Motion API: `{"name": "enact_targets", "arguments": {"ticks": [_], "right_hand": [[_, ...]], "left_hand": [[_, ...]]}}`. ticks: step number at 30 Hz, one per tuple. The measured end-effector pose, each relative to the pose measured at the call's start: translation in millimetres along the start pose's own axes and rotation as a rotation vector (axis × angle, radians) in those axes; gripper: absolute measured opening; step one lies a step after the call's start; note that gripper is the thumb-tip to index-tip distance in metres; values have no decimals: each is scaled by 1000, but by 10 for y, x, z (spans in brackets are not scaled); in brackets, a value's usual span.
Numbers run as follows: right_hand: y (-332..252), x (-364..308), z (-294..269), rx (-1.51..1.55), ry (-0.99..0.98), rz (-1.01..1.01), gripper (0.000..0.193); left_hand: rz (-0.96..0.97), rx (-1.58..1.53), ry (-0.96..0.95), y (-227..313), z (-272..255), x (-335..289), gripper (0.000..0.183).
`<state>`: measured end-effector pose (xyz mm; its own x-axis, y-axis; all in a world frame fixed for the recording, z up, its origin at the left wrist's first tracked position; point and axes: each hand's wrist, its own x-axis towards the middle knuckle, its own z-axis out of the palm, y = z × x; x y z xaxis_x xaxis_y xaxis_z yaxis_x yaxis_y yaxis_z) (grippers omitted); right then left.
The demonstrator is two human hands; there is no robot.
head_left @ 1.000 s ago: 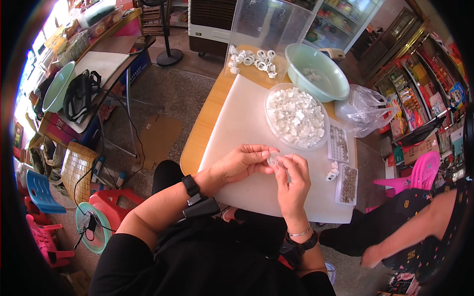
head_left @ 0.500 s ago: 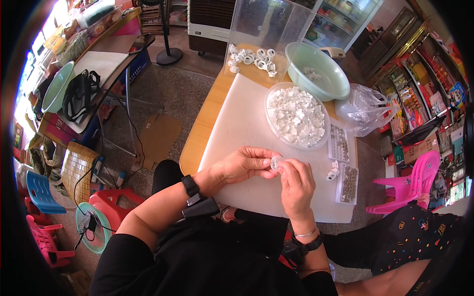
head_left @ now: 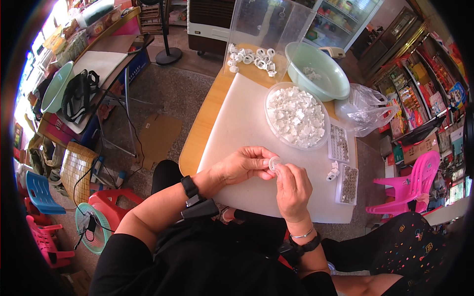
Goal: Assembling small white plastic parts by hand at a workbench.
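Note:
A small white plastic ring is held up between both hands over the white table cover. My left hand pinches its left side between thumb and fingers. From the other side my right hand closes its fingertips on the ring's lower right edge; whether they grip another small part is hidden. Beyond the hands stands a round clear tub heaped with small white plastic pieces. Right of my right hand, a few loose white parts lie beside two shallow trays of small parts, a farther one and a nearer one.
A clear box with several white rings is at the table's far end, beside a pale green basin. A plastic bag sits by the right edge. Another person's patterned-clothed leg is at the lower right, near a pink chair.
My right hand has shifted slightly left and toward me, its fingers still at the ring. The ring has tilted a little; my left hand has barely moved.

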<state>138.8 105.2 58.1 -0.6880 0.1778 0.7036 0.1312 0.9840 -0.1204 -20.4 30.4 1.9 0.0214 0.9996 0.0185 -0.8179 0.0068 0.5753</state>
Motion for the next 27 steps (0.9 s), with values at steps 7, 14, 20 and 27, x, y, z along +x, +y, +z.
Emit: {"name": "enact_targets", "arguments": {"ticks": [7, 14, 20, 27], "right_hand": [[-73, 7, -32, 3, 5, 46, 25], [-56, -23, 7, -16, 28, 24, 25], [-39, 8, 20, -28, 44, -5, 23], [-80, 28, 30, -16, 8, 79, 20]], "left_hand": [[18, 34, -21, -20, -1, 1, 21], [28, 47, -7, -7, 14, -10, 21], [13, 27, -31, 19, 31, -13, 20], [62, 105, 34, 0, 43, -18, 20]]}}
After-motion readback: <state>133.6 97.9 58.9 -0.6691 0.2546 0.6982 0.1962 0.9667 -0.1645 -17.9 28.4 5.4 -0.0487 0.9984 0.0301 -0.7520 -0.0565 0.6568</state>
